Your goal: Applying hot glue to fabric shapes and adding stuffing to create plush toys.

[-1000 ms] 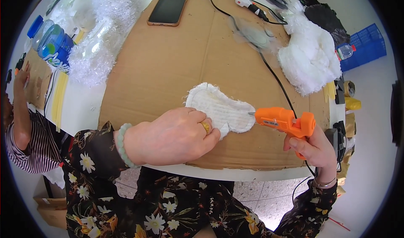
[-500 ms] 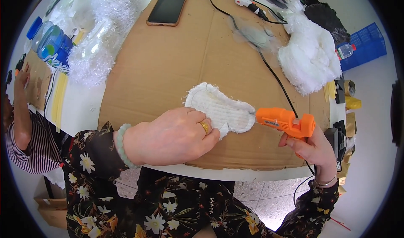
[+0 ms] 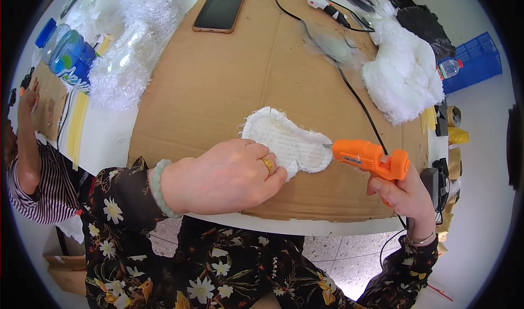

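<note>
A white fuzzy-edged fabric piece (image 3: 284,137), rounded and narrowed at its waist, lies on the brown cardboard (image 3: 207,90). My left hand (image 3: 229,175) is closed over its left lower edge and pins it down; the fingertips are partly hidden beneath the hand. In my right hand (image 3: 401,194) is an orange hot glue gun (image 3: 368,157), gripped by the handle. Its metal nozzle points left and meets the right edge of the fabric, or hovers just over it. Whether glue is coming out is too small to tell.
Beyond the fabric lies a phone (image 3: 220,9). A black cord (image 3: 355,93) crosses the cardboard near a white-and-black tool (image 3: 327,6). White fluffy material (image 3: 404,71) sits right, shiny white tinsel (image 3: 128,47) and a large bottle (image 3: 68,55) left. Another person's arm (image 3: 30,140) shows far left.
</note>
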Motion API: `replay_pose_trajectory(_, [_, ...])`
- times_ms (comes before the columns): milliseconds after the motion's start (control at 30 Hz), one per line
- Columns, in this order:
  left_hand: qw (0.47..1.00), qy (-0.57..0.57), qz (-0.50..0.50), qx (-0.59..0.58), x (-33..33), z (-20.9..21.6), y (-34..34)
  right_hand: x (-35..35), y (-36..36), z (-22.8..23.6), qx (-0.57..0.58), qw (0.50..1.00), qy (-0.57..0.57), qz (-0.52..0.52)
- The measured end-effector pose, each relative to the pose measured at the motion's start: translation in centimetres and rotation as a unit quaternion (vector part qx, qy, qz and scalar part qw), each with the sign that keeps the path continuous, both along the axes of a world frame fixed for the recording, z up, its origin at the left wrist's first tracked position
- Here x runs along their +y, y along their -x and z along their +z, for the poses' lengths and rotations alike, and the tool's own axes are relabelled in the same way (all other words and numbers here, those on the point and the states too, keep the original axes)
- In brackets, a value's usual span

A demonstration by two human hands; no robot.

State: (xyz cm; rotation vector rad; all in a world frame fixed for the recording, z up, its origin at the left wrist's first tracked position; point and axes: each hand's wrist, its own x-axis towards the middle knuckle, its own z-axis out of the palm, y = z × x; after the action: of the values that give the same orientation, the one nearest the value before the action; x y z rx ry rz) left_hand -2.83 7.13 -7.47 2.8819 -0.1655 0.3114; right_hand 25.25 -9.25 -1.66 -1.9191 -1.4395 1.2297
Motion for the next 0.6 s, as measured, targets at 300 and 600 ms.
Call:
replay_pose_trajectory(300, [1.000, 0.006, 0.000, 0.000, 0.03, -0.07, 0.00, -0.02, -0.06, -0.17, -0.018, 0.999, -0.027, 0.035])
replay_pose_trajectory(600, [1.000, 0.005, -0.002, 0.007, 0.07, 0.05, -0.05, 0.67, 0.44, -0.23, -0.005, 0.999, -0.027, 0.038])
